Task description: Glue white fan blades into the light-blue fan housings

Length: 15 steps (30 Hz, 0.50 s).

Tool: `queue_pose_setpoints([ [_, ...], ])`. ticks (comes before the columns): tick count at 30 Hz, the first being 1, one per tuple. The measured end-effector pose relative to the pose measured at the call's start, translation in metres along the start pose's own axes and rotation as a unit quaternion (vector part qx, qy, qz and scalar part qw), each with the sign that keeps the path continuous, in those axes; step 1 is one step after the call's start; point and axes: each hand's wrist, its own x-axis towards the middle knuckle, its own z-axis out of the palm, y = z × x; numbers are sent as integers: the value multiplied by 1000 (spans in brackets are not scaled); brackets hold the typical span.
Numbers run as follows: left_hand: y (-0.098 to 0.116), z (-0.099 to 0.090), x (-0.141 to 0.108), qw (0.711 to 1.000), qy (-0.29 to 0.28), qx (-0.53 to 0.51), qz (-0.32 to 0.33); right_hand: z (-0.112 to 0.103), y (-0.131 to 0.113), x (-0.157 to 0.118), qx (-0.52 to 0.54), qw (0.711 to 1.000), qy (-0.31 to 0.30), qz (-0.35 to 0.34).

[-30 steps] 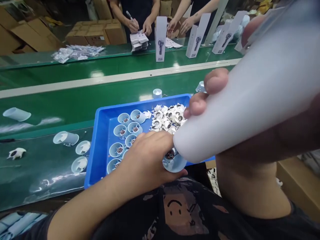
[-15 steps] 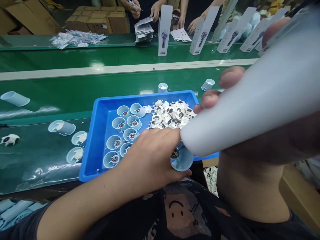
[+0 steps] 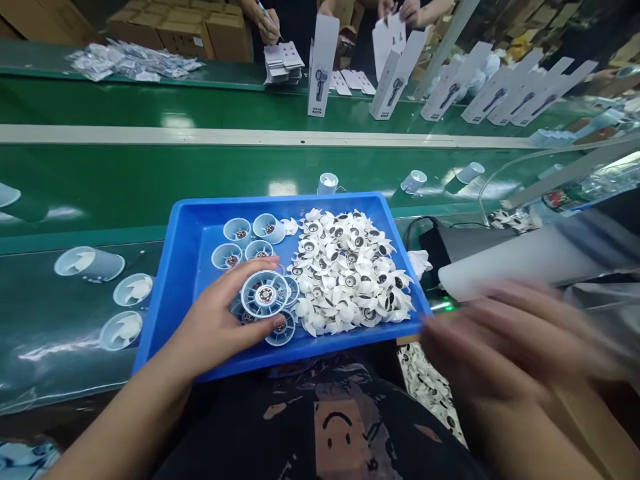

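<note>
Steadying the light-blue cup (image 3: 264, 294) w/ my L hand (image 3: 213, 321): fingers closed round its outer wall, thumb on the near side, mouth tilted up twd me. It's over the L half of the blue tray (image 3: 164, 287), in front of other cups; whether it touches those below, can't tell. My R hand (image 3: 515, 347), to the R of the tray, is blurred; can't tell if its fingers hold anything.

Good practice (my judgement): grip the wall only, fingers off the spokes & coppery core; keep the mouth up; lower straight, thumb clear of the cup beneath (image 3: 281, 331).

Obstacles: cups crowd the space under my hand; a leaning cup (image 3: 269, 229) sits farther back, beside a stray white impeller (image 3: 290, 227). Impeller pile (image 3: 350, 273) fills the R half, leaving little room that side.

Surroundings: fat white cylinder (image 3: 500, 260) nr R hand, w/ black box (image 3: 465, 240) behind; two impeller-filled cups (image 3: 133, 290) plus one on its side (image 3: 90, 265) on the tabletop (image 3: 40, 327), L of tray; white cartons (image 3: 320, 73) along the far ledge, by a co-worker's hand w/ pen (image 3: 269, 28).
</note>
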Motion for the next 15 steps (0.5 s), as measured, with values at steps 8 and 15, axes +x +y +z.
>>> queue_pose_setpoints([
  [8, 6, -2, -3, 1000, -4, 17, 15, 25, 30, 67, -114, 957, -221, -149],
  [15, 3, 2, -14, 1000, 18, 19, 5, 13, 14, 67, 65, 981, -170, -63],
])
